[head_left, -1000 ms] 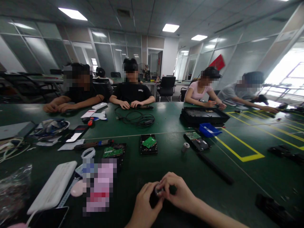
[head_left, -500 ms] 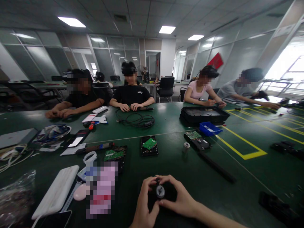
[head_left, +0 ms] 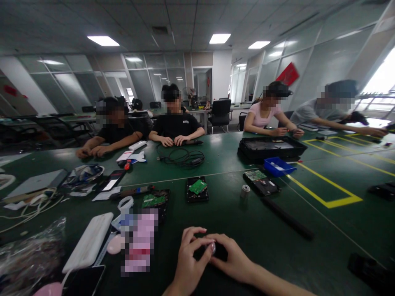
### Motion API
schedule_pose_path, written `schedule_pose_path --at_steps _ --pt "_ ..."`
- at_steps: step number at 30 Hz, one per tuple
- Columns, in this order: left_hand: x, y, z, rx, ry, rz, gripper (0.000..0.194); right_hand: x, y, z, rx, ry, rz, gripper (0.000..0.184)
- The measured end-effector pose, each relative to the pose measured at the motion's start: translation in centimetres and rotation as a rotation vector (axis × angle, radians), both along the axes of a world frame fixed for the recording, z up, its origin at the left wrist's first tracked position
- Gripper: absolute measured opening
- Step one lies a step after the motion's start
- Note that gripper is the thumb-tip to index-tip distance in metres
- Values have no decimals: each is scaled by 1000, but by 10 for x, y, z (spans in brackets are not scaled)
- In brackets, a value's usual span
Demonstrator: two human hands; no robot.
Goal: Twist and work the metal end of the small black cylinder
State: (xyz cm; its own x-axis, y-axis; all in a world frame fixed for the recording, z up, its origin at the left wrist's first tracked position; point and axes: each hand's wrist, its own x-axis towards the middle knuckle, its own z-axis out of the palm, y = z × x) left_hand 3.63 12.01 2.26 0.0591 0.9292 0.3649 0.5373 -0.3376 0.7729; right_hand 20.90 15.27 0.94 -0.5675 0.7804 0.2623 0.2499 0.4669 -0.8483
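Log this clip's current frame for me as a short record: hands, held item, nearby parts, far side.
left hand: fingers at the small round part
right hand: fingers at the same part
held item detail: mostly hidden by fingers
surface: green tabletop
ahead of hands: black unit with green board
right of that unit: upright metal cylinder
beyond cylinder, to the right: blue tray
far side: four people seated, black cable coiled on the tabletop

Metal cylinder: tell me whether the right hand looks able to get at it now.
Probably yes: only bare table seems to lie between the right hand and the cylinder, though that hand's fingers are busy with a small round part.
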Motion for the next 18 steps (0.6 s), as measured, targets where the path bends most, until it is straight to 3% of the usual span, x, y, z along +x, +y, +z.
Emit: schedule_pose_path --at_steps 6,12,18 --pt "-26 -5 11 49 60 -34 12 2 0 2 -28 -59 10 41" --pt "-65 -15 -12 -52 219 138 13 4 0 6 -47 -76 32 40" --pt "-67 -18 -21 -87 229 173 33 4 -1 7 -45 -87 37 41"
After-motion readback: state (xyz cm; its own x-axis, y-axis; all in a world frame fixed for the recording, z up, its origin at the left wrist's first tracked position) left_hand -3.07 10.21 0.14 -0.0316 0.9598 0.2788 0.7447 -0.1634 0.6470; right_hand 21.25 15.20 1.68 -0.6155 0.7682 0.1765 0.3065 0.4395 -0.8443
